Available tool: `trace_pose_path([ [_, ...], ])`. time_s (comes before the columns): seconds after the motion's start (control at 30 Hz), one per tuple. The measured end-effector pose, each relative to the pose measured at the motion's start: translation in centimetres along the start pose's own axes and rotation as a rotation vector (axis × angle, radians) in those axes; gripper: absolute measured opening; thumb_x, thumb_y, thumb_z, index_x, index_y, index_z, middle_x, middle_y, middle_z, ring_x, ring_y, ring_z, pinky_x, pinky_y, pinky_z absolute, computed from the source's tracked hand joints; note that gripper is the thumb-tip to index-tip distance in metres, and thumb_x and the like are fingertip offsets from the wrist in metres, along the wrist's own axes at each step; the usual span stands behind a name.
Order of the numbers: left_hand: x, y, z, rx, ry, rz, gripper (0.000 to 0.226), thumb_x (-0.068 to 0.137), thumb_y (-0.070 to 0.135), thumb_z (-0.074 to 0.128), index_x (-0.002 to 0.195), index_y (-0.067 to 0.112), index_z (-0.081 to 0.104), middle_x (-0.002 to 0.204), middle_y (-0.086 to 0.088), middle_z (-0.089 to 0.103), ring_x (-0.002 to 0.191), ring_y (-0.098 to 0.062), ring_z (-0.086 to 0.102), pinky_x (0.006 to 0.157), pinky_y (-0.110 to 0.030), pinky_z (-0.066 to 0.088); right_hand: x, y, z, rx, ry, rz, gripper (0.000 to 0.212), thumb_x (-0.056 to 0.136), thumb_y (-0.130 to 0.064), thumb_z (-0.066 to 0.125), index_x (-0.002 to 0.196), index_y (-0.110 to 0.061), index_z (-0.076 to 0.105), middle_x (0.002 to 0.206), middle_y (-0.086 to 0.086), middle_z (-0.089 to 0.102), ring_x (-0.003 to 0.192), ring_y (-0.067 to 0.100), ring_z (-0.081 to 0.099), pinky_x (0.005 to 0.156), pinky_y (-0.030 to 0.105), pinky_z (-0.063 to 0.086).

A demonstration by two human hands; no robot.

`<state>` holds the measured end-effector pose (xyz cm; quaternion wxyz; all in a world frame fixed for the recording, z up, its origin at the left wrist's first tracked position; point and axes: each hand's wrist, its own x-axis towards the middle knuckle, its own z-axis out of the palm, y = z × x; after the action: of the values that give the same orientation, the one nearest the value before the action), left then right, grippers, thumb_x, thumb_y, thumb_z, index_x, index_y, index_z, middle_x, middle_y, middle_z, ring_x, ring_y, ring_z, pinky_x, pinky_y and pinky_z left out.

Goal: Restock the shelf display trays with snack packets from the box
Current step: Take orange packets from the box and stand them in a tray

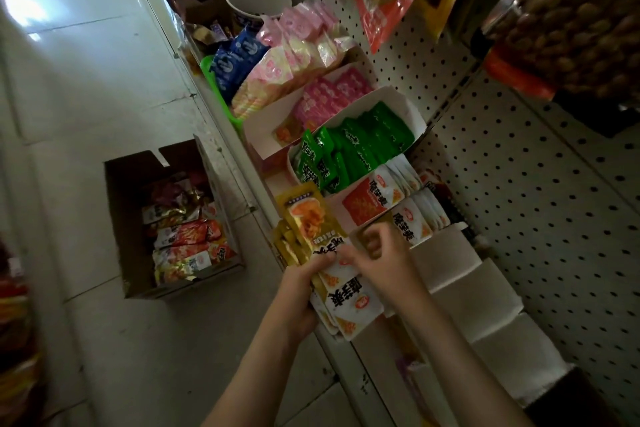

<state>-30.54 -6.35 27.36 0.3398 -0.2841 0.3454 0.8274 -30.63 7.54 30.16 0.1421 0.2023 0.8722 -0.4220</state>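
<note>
A: So, what do the labels say?

B: Bold black Chinese characters on the white-and-orange snack packets (349, 302), too blurred for me to read. My left hand (303, 291) grips that stack at the shelf edge. My right hand (377, 253) curls at its top, and I cannot tell whether it holds a packet.

A: And around them?

B: Green packets (356, 146) fill a white tray (292, 166) beyond. The cardboard box (126, 215) on the floor, left, holds more packets.

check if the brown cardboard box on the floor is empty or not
Not empty: the brown cardboard box holds red and orange snack packets, and its flaps are open.
</note>
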Motion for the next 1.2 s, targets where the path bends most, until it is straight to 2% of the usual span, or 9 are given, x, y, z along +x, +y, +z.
trace_pose_path([
  [0.13, -0.4, 0.3, -0.2, -0.03, -0.071, -0.031, 0.043, 0.08, 0.019, 0.059, 0.121, 0.003, 0.061, 0.113, -0.022, 0.068, 0.096, -0.036, 0.069, 0.087, -0.048, 0.054, -1.3, 0.7, 1.5, 0.286, -0.183, 0.201, 0.038, 0.076, -0.043, 0.075, 0.1, -0.02, 0.057, 0.094, -0.002, 0.07, 0.084, 0.014, 0.069, 0.076, 0.039, 0.058],
  [0.33, -0.8, 0.4, -1.3, -0.092, -0.125, -0.045, 0.041, 0.079, 0.014, 0.053, 0.117, 0.002, 0.059, 0.1, -0.023, 0.071, 0.083, -0.034, 0.071, 0.076, -0.046, 0.054, -1.8, 1.3, 0.3, 0.492, 0.02, 0.195, 0.02, 0.085, -0.013, 0.069, 0.098, -0.013, 0.054, 0.097, 0.009, 0.069, 0.084, 0.023, 0.069, 0.067, 0.041, 0.058],
  [0.43, -0.7, 0.3, -1.6, -0.065, -0.048, -0.032, 0.051, 0.073, 0.015, 0.059, 0.122, 0.002, 0.054, 0.113, -0.029, 0.065, 0.093, -0.041, 0.067, 0.074, -0.047, 0.056, -1.8, 1.7, -1.8, 0.582, 0.211, 0.14, 0.019, 0.09, -0.008, 0.063, 0.101, -0.021, 0.055, 0.099, 0.004, 0.067, 0.086, 0.018, 0.068, 0.064, 0.032, 0.058],
  [0.5, -0.5, 0.4, -1.6, -0.045, 0.006, 0.003, 0.05, 0.074, 0.014, 0.06, 0.122, 0.001, 0.055, 0.119, -0.031, 0.061, 0.097, -0.043, 0.065, 0.075, -0.048, 0.057, -1.6, 2.3, -3.4, 0.46, 0.285, 0.043, 0.017, 0.094, -0.013, 0.058, 0.104, -0.027, 0.055, 0.106, 0.0, 0.065, 0.09, 0.012, 0.065, 0.064, 0.025, 0.056],
  [0.63, -0.1, 0.5, -1.4, -0.021, 0.07, 0.065, 0.027, 0.088, 0.007, 0.055, 0.115, 0.003, 0.058, 0.106, -0.028, 0.067, 0.086, -0.039, 0.069, 0.069, -0.046, 0.058, -1.0, 3.2, -5.2, -0.026, 0.378, -0.043, 0.027, 0.1, -0.018, 0.047, 0.125, -0.016, 0.057, 0.121, 0.007, 0.059, 0.111, 0.026, 0.057, 0.079, 0.031, 0.047],
  [0.87, 0.0, 0.1, -1.4, 0.003, 0.094, 0.062, 0.031, 0.089, 0.009, 0.056, 0.12, 0.002, 0.057, 0.114, -0.03, 0.064, 0.102, -0.046, 0.064, 0.087, -0.055, 0.052, 1.8, 2.1, -1.9, -0.605, 0.498, -0.405, 0.031, 0.085, 0.01, 0.055, 0.109, -0.006, 0.066, 0.092, 0.011, 0.067, 0.091, 0.031, 0.06, 0.072, 0.034, 0.043],
  [1.0, 0.0, -0.1, -1.6, 0.007, 0.076, 0.04, 0.028, 0.09, 0.01, 0.056, 0.117, 0.004, 0.057, 0.109, -0.028, 0.067, 0.099, -0.044, 0.065, 0.084, -0.052, 0.054, 3.3, 3.3, -1.0, -0.72, 0.404, -0.203, 0.024, 0.094, -0.003, 0.047, 0.115, -0.009, 0.055, 0.115, 0.009, 0.062, 0.113, 0.026, 0.053, 0.1, 0.039, 0.032],
  [1.1, 0.0, -0.2, -1.6, 0.038, 0.08, 0.049, 0.024, 0.09, 0.008, 0.057, 0.114, 0.004, 0.058, 0.098, -0.024, 0.071, 0.087, -0.038, 0.07, 0.076, -0.047, 0.057, 3.8, 3.2, -1.8, -0.779, 0.484, -0.002, 0.042, 0.092, -0.013, 0.052, 0.132, -0.01, 0.039, 0.135, 0.012, 0.046, 0.125, 0.027, 0.041, 0.102, 0.039, 0.029],
  [1.2, -0.2, -0.4, -1.6, 0.033, 0.078, 0.056, 0.024, 0.089, 0.006, 0.057, 0.113, 0.004, 0.06, 0.099, -0.024, 0.071, 0.088, -0.038, 0.07, 0.077, -0.048, 0.057, 2.5, 2.4, -2.3, -0.577, 0.532, -0.016, 0.054, 0.09, -0.027, 0.06, 0.135, -0.009, 0.037, 0.136, 0.015, 0.042, 0.122, 0.027, 0.04, 0.096, 0.038, 0.036],
])
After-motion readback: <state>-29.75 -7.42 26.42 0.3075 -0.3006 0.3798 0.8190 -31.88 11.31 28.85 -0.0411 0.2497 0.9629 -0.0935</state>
